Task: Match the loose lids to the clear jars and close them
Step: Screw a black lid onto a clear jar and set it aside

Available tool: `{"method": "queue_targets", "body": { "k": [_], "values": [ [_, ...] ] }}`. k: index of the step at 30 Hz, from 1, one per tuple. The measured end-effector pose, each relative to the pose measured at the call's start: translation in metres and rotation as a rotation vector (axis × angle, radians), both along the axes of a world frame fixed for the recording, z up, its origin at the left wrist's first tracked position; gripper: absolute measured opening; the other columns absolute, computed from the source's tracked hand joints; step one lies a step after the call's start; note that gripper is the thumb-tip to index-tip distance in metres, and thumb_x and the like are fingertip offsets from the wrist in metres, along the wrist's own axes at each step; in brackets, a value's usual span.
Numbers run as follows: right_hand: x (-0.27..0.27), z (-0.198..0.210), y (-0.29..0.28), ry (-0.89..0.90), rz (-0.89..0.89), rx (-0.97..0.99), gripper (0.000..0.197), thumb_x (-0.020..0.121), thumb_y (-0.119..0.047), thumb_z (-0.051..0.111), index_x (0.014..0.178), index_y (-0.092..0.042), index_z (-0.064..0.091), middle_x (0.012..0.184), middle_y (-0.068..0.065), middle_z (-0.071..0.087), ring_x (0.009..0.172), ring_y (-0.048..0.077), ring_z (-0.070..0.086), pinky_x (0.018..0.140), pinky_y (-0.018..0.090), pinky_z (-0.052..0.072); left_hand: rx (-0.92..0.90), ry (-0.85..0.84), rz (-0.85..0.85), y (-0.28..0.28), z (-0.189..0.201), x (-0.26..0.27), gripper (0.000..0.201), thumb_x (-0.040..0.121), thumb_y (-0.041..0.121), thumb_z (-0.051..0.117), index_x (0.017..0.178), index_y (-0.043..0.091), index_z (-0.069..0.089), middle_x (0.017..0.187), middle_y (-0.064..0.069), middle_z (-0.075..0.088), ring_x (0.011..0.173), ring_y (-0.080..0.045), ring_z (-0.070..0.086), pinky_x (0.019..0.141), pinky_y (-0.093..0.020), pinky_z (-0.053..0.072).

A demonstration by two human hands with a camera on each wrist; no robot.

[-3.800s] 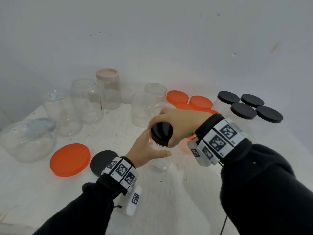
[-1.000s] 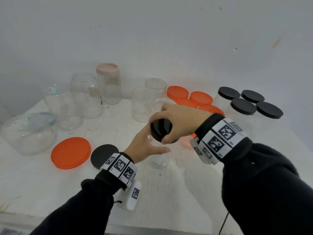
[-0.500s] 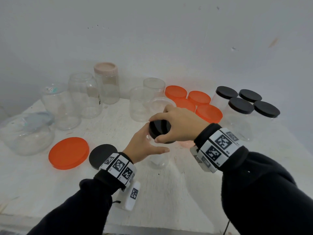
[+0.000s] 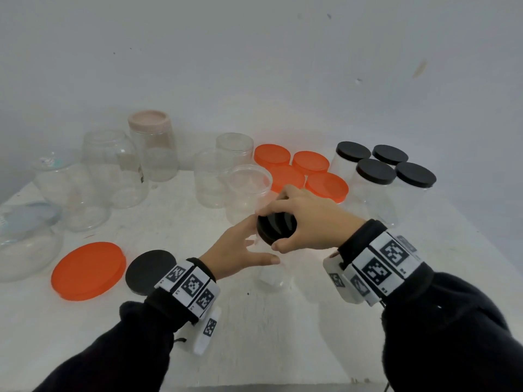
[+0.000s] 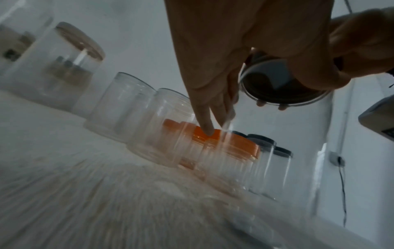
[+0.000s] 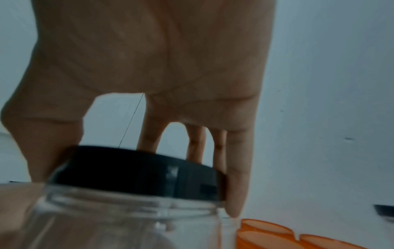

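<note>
A small clear jar (image 4: 272, 274) stands mid-table, and my left hand (image 4: 240, 248) grips its side with the thumb in front and the fingers behind. A black lid (image 4: 276, 228) sits on the jar's mouth. My right hand (image 4: 304, 220) grips this lid from above, thumb and fingertips on its rim. The right wrist view shows the black lid (image 6: 138, 171) seated on the jar's neck (image 6: 127, 207). The left wrist view shows the lid's underside (image 5: 283, 87) through the jar. A loose black lid (image 4: 148, 274) and a loose orange lid (image 4: 87, 271) lie to the left.
Three open clear jars (image 4: 246, 188) stand just behind my hands. Several orange-lidded jars (image 4: 327, 187) and black-lidded jars (image 4: 375, 172) fill the back right. Larger clear jars (image 4: 113, 165), one pink-lidded (image 4: 151, 142), and a round bowl-like jar (image 4: 25, 241) stand at the left.
My right hand has turned a little on the black lid while the left hand keeps hold of the jar. The jar stays in the same spot.
</note>
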State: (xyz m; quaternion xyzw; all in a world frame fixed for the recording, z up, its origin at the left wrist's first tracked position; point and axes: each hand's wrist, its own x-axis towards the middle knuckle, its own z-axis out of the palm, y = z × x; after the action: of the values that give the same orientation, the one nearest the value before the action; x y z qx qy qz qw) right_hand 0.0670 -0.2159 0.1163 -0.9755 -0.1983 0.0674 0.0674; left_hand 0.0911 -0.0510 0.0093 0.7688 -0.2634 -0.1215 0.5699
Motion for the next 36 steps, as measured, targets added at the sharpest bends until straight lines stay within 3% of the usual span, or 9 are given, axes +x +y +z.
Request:
{"method": "queue_targets", "body": {
  "k": [7,12,14,16,21,24,27,32,36],
  "values": [
    [-0.016,-0.003,-0.065,0.006,-0.207,-0.02,0.065,0.074,-0.041,0.069,0.133,-0.042,0.04,0.121,-0.005,0.038,0.109,0.017,0.041,0.087,0.032,0.045,0.102,-0.267,0.022,-0.03,0.002,0.015,0.055,0.072,0.027,0.078,0.121,0.024,0.052,0.116,0.015,0.056,0.106,0.007,0.05,0.084,-0.005,0.04],
    [-0.021,-0.015,-0.114,-0.05,-0.359,-0.108,0.08,0.071,-0.037,0.075,0.138,-0.036,0.031,0.131,-0.001,0.033,0.115,0.022,0.036,0.082,0.036,0.048,0.137,-0.515,0.025,-0.062,0.006,0.034,0.047,0.077,0.022,0.075,0.119,0.01,0.058,0.116,0.007,0.053,0.108,0.002,0.043,0.092,0.0,0.026],
    [-0.021,-0.022,-0.134,-0.081,-0.418,-0.105,0.083,0.073,-0.037,0.075,0.141,-0.035,0.026,0.139,-0.001,0.029,0.121,0.023,0.032,0.084,0.038,0.048,0.183,-0.61,0.015,-0.077,0.007,0.042,0.046,0.076,0.022,0.076,0.117,0.008,0.059,0.12,0.0,0.054,0.113,-0.007,0.042,0.096,-0.005,0.024],
    [-0.02,-0.029,-0.154,-0.119,-0.48,-0.083,0.082,0.078,-0.035,0.071,0.145,-0.032,0.023,0.149,-0.001,0.022,0.132,0.024,0.024,0.092,0.04,0.044,0.252,-0.674,0.013,-0.09,0.008,0.05,0.049,0.073,0.023,0.078,0.115,0.006,0.06,0.123,-0.007,0.054,0.117,-0.017,0.043,0.101,-0.02,0.028],
    [-0.014,-0.055,-0.191,-0.328,-0.53,-0.03,0.073,0.085,-0.028,0.066,0.147,-0.017,0.027,0.154,0.005,0.023,0.143,0.024,0.016,0.113,0.036,0.018,0.461,-0.711,0.016,-0.109,0.006,0.066,0.057,0.076,0.036,0.073,0.124,0.01,0.055,0.136,-0.008,0.047,0.129,-0.025,0.037,0.109,-0.048,0.028],
    [-0.008,-0.068,-0.201,-0.466,-0.534,0.045,0.067,0.082,-0.02,0.071,0.14,-0.008,0.04,0.148,0.014,0.036,0.139,0.031,0.028,0.112,0.043,0.023,0.564,-0.667,0.015,-0.115,0.001,0.07,0.061,0.083,0.04,0.065,0.134,0.014,0.046,0.147,-0.004,0.034,0.139,-0.021,0.024,0.114,-0.048,0.017],
    [0.0,-0.073,-0.207,-0.507,-0.547,0.042,0.066,0.083,-0.022,0.069,0.141,-0.009,0.039,0.148,0.014,0.035,0.14,0.031,0.026,0.114,0.041,0.02,0.645,-0.642,0.016,-0.117,-0.005,0.072,0.058,0.091,0.041,0.054,0.14,0.017,0.037,0.152,0.001,0.027,0.142,-0.018,0.017,0.116,-0.041,0.006],
    [0.008,-0.078,-0.212,-0.557,-0.574,0.078,0.064,0.082,-0.02,0.071,0.138,-0.007,0.044,0.145,0.016,0.039,0.137,0.035,0.031,0.111,0.046,0.026,0.647,-0.661,0.025,-0.118,-0.011,0.073,0.078,0.079,0.064,0.026,0.14,0.018,0.039,0.15,0.002,0.031,0.14,-0.017,0.022,0.113,-0.038,0.012],
    [0.011,-0.081,-0.212,-0.599,-0.578,0.115,0.063,0.077,-0.018,0.075,0.133,-0.005,0.05,0.139,0.019,0.046,0.131,0.039,0.038,0.105,0.054,0.036,0.659,-0.706,0.036,-0.118,-0.016,0.073,0.085,0.073,0.064,0.012,0.139,0.019,0.039,0.15,0.003,0.032,0.14,-0.017,0.023,0.113,-0.038,0.01]
  ]
}}
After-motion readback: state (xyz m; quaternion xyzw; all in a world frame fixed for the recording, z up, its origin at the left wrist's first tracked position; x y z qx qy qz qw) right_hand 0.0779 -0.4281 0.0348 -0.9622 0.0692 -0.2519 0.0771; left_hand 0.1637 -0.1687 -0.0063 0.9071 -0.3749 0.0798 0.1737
